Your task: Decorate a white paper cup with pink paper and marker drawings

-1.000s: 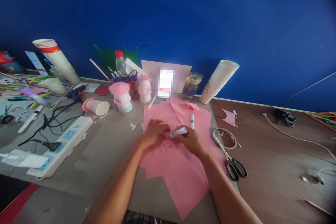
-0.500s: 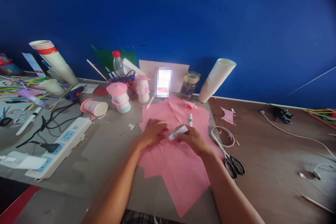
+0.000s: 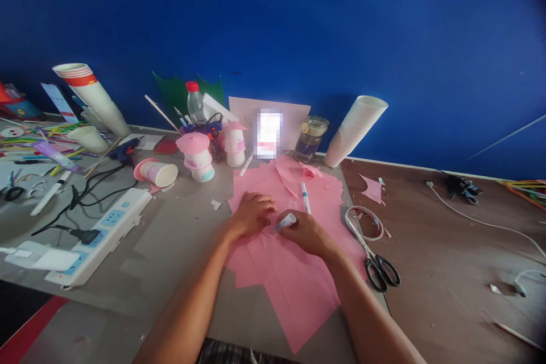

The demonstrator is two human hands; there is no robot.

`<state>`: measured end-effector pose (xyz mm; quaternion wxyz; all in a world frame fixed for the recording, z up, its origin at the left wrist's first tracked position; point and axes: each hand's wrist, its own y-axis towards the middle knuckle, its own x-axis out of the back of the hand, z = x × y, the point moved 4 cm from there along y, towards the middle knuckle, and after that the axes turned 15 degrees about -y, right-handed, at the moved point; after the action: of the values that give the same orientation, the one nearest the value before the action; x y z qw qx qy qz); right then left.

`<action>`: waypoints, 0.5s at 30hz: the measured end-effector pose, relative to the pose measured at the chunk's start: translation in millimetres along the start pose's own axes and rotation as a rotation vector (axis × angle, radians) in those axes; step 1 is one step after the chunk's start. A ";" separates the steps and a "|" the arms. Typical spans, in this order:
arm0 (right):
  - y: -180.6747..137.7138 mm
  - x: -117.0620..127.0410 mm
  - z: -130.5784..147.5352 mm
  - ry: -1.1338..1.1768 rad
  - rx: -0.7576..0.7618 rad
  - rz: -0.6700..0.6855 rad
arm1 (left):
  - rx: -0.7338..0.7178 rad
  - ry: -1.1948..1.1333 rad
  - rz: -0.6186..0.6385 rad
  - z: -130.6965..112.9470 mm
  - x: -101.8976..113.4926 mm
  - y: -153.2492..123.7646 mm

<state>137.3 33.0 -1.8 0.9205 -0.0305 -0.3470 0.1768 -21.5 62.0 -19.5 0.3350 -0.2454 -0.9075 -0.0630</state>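
Note:
My right hand (image 3: 305, 233) grips a white glue stick (image 3: 286, 222), tilted with its lower end toward the pink paper (image 3: 294, 301). Whether that end touches the paper, I cannot tell. Just left of it, my left hand (image 3: 252, 213) lies palm down on the layered pink sheets, fingers stretched out. A white marker-like tube with a blue band (image 3: 306, 198) rests on the paper beyond my right hand.
Scissors (image 3: 375, 264) and a tape roll (image 3: 367, 223) lie to the right. Behind stand a lit phone (image 3: 268, 133), a glass jar (image 3: 313, 136), stacked paper cups (image 3: 356, 131) and pink-roofed cups (image 3: 198, 156). At left are a power strip (image 3: 104, 239) and a glue gun (image 3: 124, 149).
The glue stick has turned from nearly level to more upright, its lower end now toward the paper. The tube with the blue band has tilted slightly. My left hand stays on the paper.

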 end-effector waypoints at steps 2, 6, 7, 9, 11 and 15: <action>-0.7 1.6 0.8 0.016 0.009 0.054 | -0.016 0.010 -0.004 0.6 -0.1 0.5; 2.0 11.0 -4.3 0.301 -0.014 0.019 | -0.036 0.013 -0.009 1.6 -0.1 0.0; 3.4 14.4 -7.6 0.399 -0.029 -0.047 | -0.042 0.011 -0.009 1.8 -0.1 -0.5; 5.9 18.0 -16.2 0.533 -0.098 -0.165 | -0.056 0.007 -0.009 2.5 -0.3 -1.3; 8.0 16.6 -21.9 0.583 -0.146 -0.213 | -0.061 0.009 -0.012 3.5 -0.4 -1.5; 10.0 10.4 -21.1 0.458 -0.123 -0.256 | -0.059 0.019 -0.002 3.8 -0.8 -0.6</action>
<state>155.2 47.3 -13.1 0.9863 -0.0817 -0.1407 0.0260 -23.4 62.2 -22.9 0.3363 -0.2536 -0.9022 -0.0926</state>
